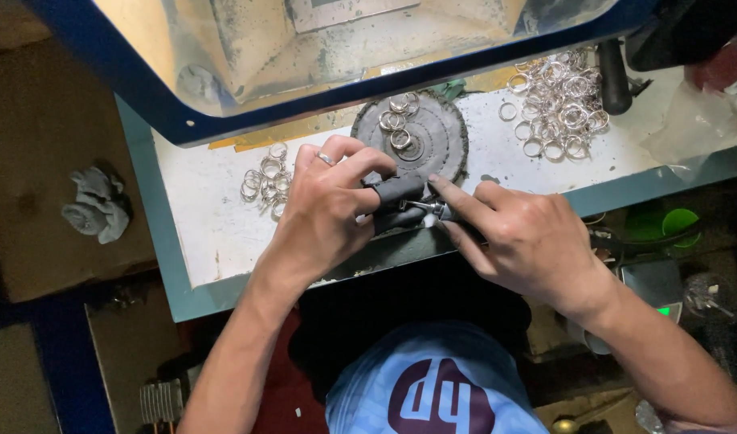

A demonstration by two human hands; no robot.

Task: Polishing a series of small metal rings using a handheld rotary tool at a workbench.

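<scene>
On the white bench [216, 225], both hands grip a dark tool [396, 201].

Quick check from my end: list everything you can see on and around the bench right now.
round pad: one, dark grey, middle of bench, a few rings on it
ring pile: many, silver, right back of bench
small ring cluster: several, silver, left of the hands
bench top: one, white with teal rim
clear shield: one, blue-framed, above the bench
crumpled rag: one, grey, far left
green cup: one, right, below the bench edge
left hand: ring on one finger, dark wraps on fingertips, pinching a small silver piece
right hand: fingers on the same piece
</scene>
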